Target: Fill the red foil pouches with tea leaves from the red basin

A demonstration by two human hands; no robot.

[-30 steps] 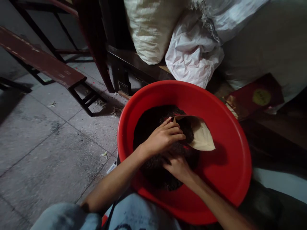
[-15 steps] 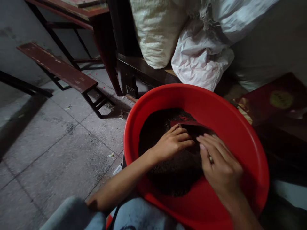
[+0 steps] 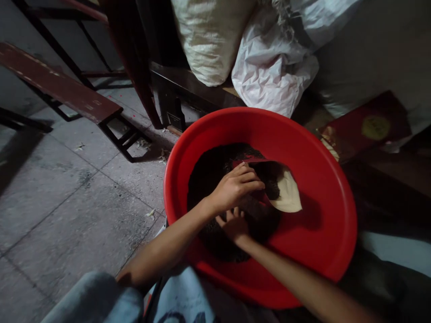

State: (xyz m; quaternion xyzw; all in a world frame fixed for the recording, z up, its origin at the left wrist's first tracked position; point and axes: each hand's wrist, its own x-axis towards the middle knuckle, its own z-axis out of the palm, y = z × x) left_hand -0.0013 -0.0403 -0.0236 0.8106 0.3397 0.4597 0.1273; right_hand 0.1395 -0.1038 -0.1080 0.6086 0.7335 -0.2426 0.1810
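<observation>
My left hand (image 3: 235, 187) is closed on the near edge of a paper bag (image 3: 288, 193), dark red outside and pale inside. The bag lies tilted, its mouth gaping to the right, with some dark loose material inside. Below it, my right hand (image 3: 235, 225) rests on the dark, leaf-like loose material (image 3: 210, 179) in a big red basin (image 3: 323, 179). Its fingers are a little apart and hold nothing that I can see. What exactly the dark material is I cannot make out.
Behind the basin stand a cream woven sack (image 3: 212, 40) and a crumpled white sack (image 3: 269, 67). To the right lies a dark red packet (image 3: 377, 121) with a yellow round mark. A low wooden bench (image 3: 63, 87) stands on the tiled floor (image 3: 67, 193) at left.
My right hand has left the bag's right end and moved left and down onto the dark material. The bag's mouth now gapes, showing its pale inside. The view has shifted slightly.
</observation>
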